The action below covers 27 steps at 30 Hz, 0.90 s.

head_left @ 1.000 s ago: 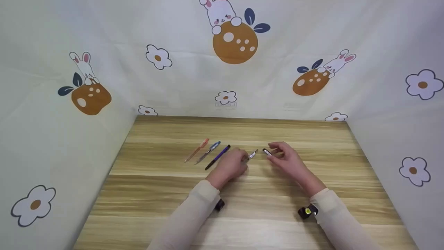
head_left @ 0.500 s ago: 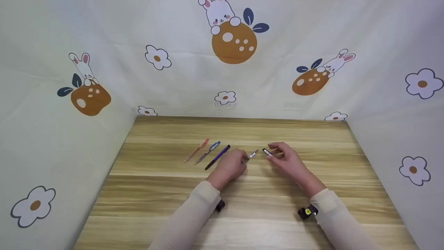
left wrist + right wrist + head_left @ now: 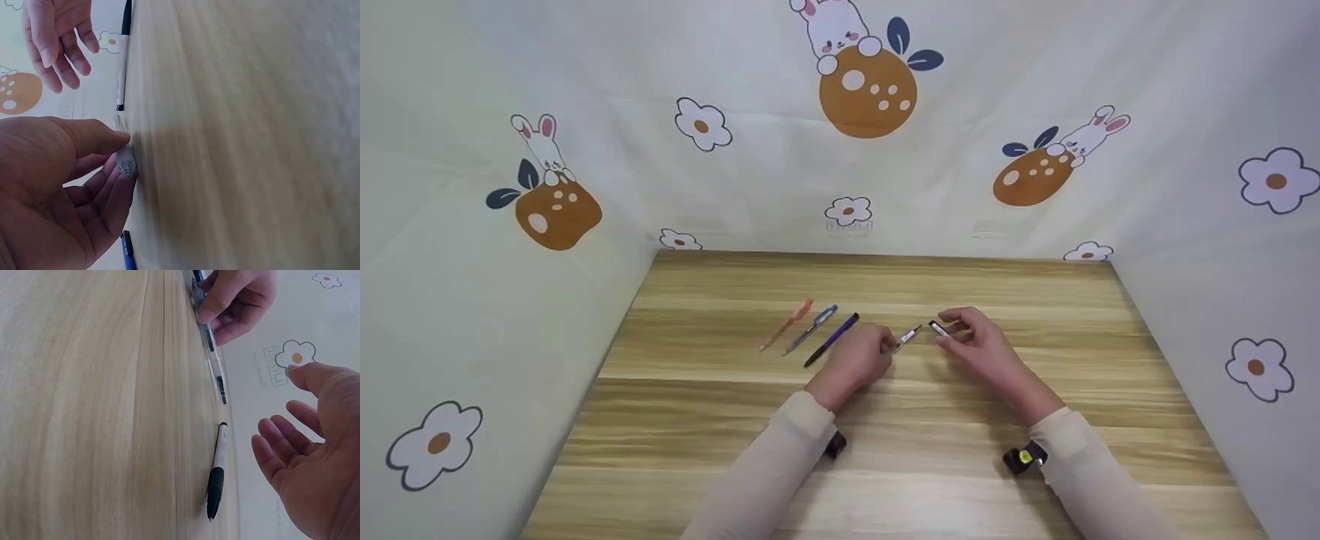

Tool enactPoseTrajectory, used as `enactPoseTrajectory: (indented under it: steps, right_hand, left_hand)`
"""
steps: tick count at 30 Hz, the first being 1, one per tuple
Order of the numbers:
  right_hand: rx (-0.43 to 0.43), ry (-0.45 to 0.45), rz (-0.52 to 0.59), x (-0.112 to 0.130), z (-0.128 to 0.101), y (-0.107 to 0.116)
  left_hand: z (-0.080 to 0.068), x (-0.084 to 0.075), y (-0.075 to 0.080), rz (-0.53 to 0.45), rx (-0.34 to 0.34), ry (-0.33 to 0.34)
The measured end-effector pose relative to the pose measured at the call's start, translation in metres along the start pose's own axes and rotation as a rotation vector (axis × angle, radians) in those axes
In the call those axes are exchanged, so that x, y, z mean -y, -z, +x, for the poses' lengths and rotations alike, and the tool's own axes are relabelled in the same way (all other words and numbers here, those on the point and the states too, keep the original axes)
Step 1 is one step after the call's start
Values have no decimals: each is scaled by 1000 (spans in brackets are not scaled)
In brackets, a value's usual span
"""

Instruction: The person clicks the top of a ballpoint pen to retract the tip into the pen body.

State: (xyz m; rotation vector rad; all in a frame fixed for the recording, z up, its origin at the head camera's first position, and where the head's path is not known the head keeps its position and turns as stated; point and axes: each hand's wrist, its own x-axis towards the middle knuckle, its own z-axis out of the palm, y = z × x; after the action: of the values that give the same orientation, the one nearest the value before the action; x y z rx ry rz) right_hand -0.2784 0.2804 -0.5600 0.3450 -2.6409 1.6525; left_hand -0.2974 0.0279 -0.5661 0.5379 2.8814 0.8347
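Note:
My left hand (image 3: 855, 356) pinches a clear pen (image 3: 216, 371) with a grey grip between thumb and fingers, low over the wooden table. In the left wrist view the grey end of this pen faces the camera below the thumb. To its right lies a white pen with a black grip (image 3: 219, 455), its black end near the clear pen's far end. Beside that white pen hovers my right hand (image 3: 320, 450), fingers loosely spread and holding nothing. In the head view the right hand covers part of the white pen.
Left of my left hand, an orange pen (image 3: 787, 324), a blue-topped clear pen (image 3: 812, 328) and a purple pen with black ends (image 3: 831, 340) lie slanted side by side. Printed cloth walls (image 3: 765, 180) enclose the wooden table (image 3: 915, 480) at the back and both sides.
My left hand has shifted very slightly left, and a little more of the clear pen shows past its fingers. The right hand and the other pens stay in place.

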Motion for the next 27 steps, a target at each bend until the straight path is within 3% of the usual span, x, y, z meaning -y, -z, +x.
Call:
enactPoseTrajectory:
  steps: [4, 11, 20, 27]
  right_hand:
    - [-19, -3, 4, 2, 1, -1]
    - [-23, 2, 40, 4, 4, -2]
    - [-78, -5, 88, 9, 10, -5]
    - [-109, -20, 152, 15, 17, -11]
  left_hand:
    - [-1, 1, 3, -90, 7, 5]
    - [-1, 2, 6, -242, -26, -42]
    - [0, 4, 7, -551, -6, -11]
    - [-1, 4, 9, -680, -9, -18]
